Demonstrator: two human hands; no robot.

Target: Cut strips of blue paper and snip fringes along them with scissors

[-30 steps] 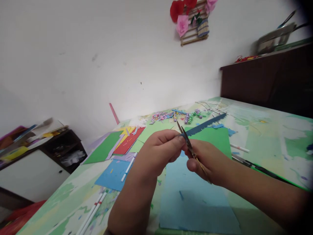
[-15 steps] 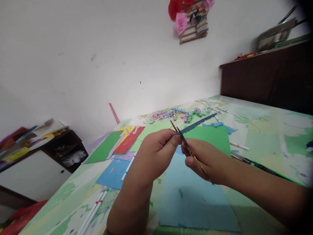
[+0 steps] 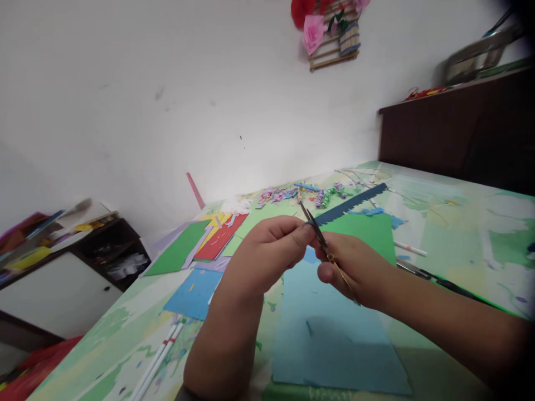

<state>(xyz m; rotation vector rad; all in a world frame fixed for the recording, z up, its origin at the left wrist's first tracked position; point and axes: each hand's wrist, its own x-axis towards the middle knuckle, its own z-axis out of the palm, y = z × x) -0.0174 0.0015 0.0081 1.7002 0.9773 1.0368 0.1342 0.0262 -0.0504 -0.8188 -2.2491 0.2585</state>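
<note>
My left hand [image 3: 276, 245] pinches one end of a dark blue paper strip [image 3: 353, 205]. A row of small cuts runs along the strip's lower edge, and its free end points up to the right. My right hand [image 3: 355, 267] grips gold-handled scissors [image 3: 330, 256], whose blades cross the strip right at my left fingertips. Whether the blades are fully closed is hard to see. Below both hands lies a light blue sheet [image 3: 334, 340] with a few tiny blue scraps on it. A green sheet [image 3: 371, 231] is partly hidden behind my right hand.
Coloured sheets, among them a red one [image 3: 219, 239] and a blue one [image 3: 192, 295], lie at left. White sticks [image 3: 161, 359] rest near the front. Curled paper pieces [image 3: 326, 197] sit by the wall. At right lies a black-handled cutter-like tool [image 3: 438, 280].
The blue strip has turned so that more of its face shows, and its free end sits higher and farther right. Both hands have shifted slightly with the scissors.
</note>
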